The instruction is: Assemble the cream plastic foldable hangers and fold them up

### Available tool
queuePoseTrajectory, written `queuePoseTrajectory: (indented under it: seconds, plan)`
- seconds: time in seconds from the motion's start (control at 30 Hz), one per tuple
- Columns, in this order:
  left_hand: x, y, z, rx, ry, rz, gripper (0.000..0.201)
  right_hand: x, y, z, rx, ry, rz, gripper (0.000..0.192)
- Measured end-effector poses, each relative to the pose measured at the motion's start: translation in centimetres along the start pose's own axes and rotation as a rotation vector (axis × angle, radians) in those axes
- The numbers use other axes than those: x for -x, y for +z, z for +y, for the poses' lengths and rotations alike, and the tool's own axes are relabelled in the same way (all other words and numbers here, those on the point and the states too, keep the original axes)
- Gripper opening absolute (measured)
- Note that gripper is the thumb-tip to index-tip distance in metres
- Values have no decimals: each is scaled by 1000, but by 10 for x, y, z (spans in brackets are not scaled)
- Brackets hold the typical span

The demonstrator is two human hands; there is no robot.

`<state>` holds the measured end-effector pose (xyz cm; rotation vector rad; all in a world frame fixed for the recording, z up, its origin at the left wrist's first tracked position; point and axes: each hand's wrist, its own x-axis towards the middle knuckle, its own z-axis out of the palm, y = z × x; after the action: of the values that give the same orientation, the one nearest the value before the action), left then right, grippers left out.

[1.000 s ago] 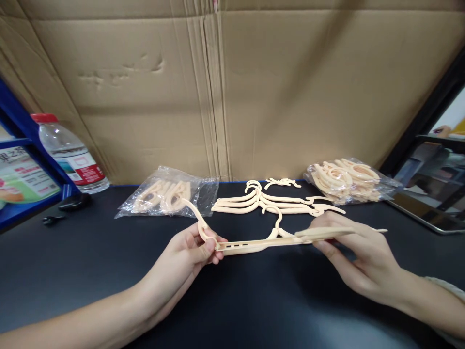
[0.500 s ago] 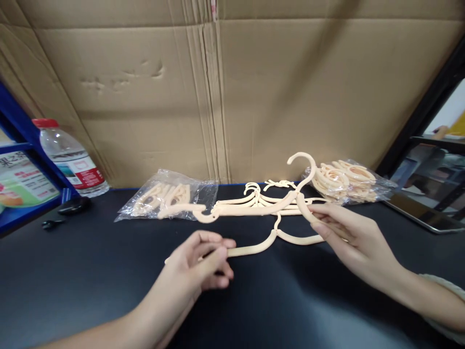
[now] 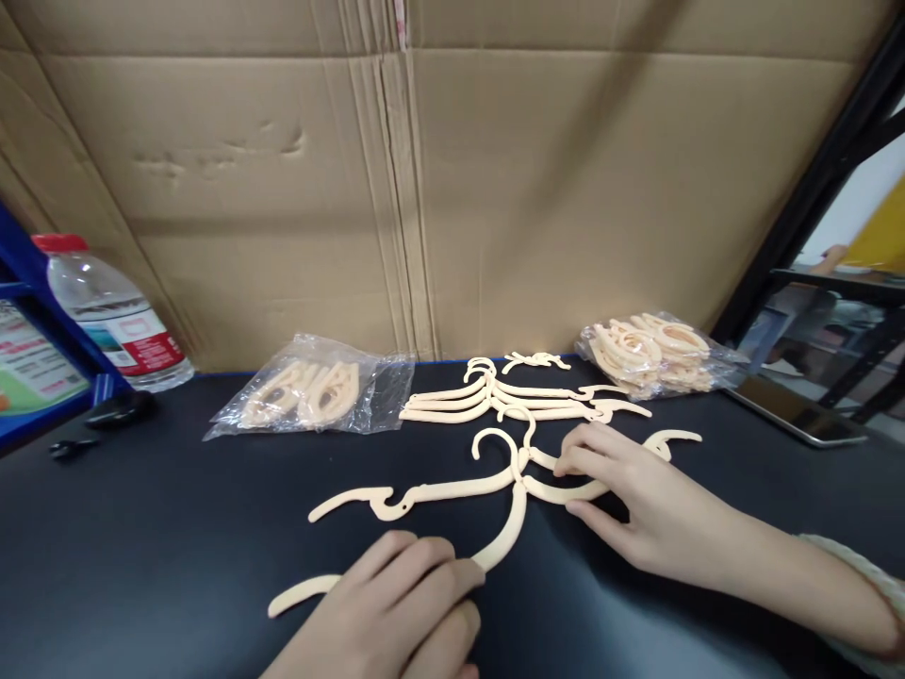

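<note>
Two cream folding clothes hangers overlap on the black table in front of me, their centres crossing near one another. A large hook [image 3: 495,438] curls up from the crossing. My left hand [image 3: 403,604] is closed over one hanger's lower left arm [image 3: 505,542], whose outer end sticks out past my knuckles. The other left arm [image 3: 459,488], with a notched joint and end piece, lies behind that hand. My right hand [image 3: 622,486] pinches a right-side arm [image 3: 555,490] between thumb and fingers. It partly covers both right arms, so which hanger each belongs to is unclear.
Behind lie several stacked hangers [image 3: 452,401] and a small pile of loose hooks [image 3: 537,360]. Clear bags of hanger parts sit at left [image 3: 304,391] and right [image 3: 650,354]. A water bottle [image 3: 120,321], black objects [image 3: 120,410] and a flat device [image 3: 798,415] flank them.
My right hand has lowered its raised hanger onto the table, toward me, across the other one. My left hand has moved down and nearer, still on a hanger arm.
</note>
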<state>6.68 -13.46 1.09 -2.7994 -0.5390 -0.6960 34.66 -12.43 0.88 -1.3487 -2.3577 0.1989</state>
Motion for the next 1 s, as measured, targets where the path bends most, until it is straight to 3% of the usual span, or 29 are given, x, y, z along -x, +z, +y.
queuePoseTrajectory:
  seconds: [0.13,0.3,0.4,0.57,0.77,0.87,1.0]
  plan:
    - [5,12,-12,-108,-73,75,26,-3,-3,7,59,20,13,7]
    - [3,10,-24,5,-235,-89,35,-7,-3,19,100,56,56,17]
    - [1,11,-25,68,-347,-106,45,-13,1,27,61,40,57,18]
    - [2,19,-26,165,-411,-98,50,-26,8,38,26,-45,133,20]
    - [1,19,-26,218,-404,-52,51,-40,-1,52,11,-67,160,15]
    - [1,17,-26,222,-357,-76,47,-59,-14,69,192,35,192,20]
    - [2,15,-27,219,-321,-96,41,-93,-29,93,429,151,123,19]
